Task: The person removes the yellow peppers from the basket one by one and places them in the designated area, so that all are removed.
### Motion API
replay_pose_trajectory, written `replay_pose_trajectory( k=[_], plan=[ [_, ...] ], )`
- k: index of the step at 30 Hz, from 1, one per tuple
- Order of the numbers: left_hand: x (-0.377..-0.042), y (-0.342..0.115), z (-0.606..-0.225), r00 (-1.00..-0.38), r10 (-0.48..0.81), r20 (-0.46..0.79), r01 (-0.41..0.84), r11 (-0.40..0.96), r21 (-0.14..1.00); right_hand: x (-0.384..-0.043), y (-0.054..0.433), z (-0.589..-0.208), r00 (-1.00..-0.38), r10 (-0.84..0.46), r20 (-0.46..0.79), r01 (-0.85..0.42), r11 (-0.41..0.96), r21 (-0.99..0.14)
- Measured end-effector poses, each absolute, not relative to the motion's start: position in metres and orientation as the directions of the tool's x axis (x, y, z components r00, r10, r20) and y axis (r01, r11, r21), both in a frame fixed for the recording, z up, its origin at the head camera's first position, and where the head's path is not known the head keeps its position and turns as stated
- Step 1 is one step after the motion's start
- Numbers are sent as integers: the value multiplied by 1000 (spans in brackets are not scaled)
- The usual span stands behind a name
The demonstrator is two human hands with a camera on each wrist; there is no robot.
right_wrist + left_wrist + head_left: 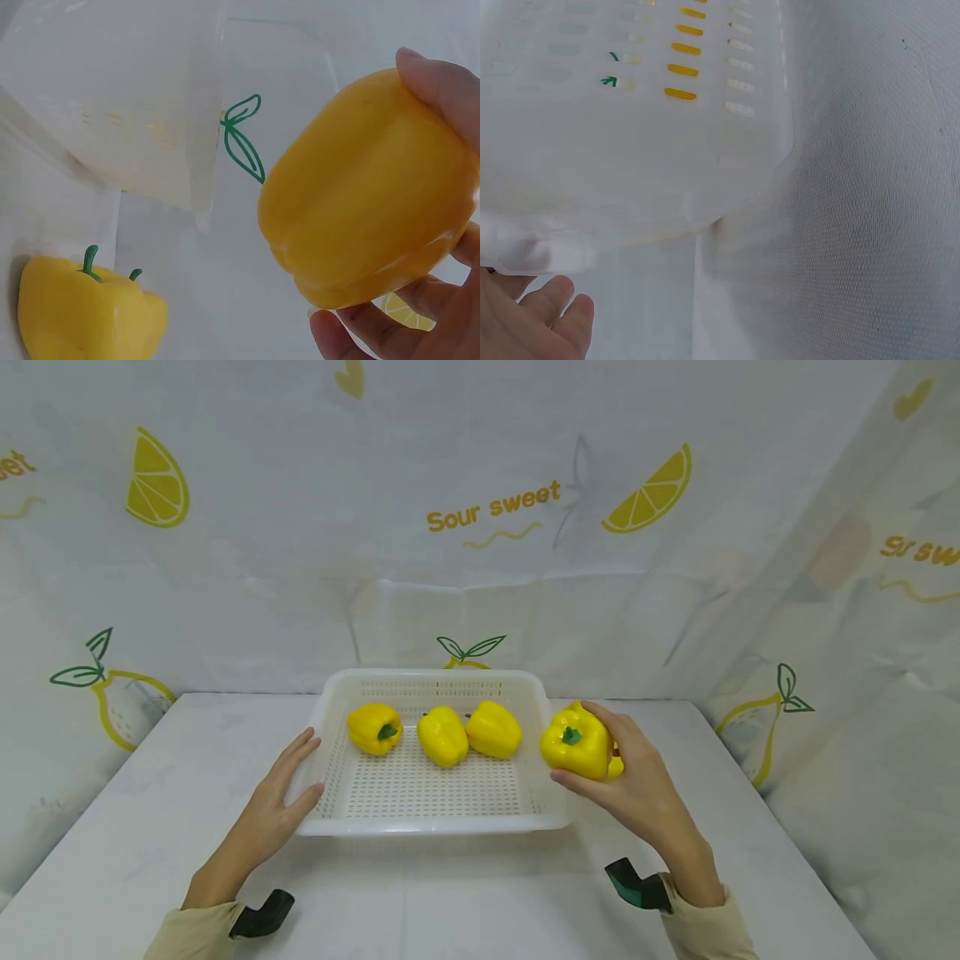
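A white plastic basket (435, 825) stands on the table with three yellow bell peppers inside: one at the left (373, 727), one in the middle (442, 739) and one to its right (495, 731). Against the basket's left rim rests my left hand (262, 814), its fingers straight and thumb apart. My right hand (637, 785) grips a yellow bell pepper (375, 187) between thumb and fingers, just outside the right rim, stem toward the head camera. Two more yellow bell peppers (82, 315) sit beside the basket in the right wrist view, mostly hidden behind the hand in the head view.
The white table (465, 902) ends at a hanging cloth (300, 552) printed with lemons and words. Black curved pieces (262, 914) are fixed at both wrists. Slots in the basket wall show yellow through them in the left wrist view.
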State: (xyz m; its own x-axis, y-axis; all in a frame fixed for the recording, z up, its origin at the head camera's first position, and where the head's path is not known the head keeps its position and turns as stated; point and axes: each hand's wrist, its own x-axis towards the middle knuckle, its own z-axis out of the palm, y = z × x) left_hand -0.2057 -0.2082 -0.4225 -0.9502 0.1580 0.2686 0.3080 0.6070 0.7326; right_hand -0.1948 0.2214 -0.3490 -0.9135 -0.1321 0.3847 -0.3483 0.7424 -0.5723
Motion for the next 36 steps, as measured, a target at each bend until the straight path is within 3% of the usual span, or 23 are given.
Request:
replay_pose_trajectory(
  k=[11,18,36],
  plan=[
    [-206,-208,-422,-951,158,266,307,608,732,-188,242,-350,-916,-98,390,-326,747,-579],
    [-206,-209,-421,-950,159,268,308,605,734,-188,251,-353,-913,-143,381,-354,742,-569],
    [-205,-208,-421,-953,158,258,300,604,738,-192,272,-358,-954,-187,235,-288,788,-544]
  ],
)
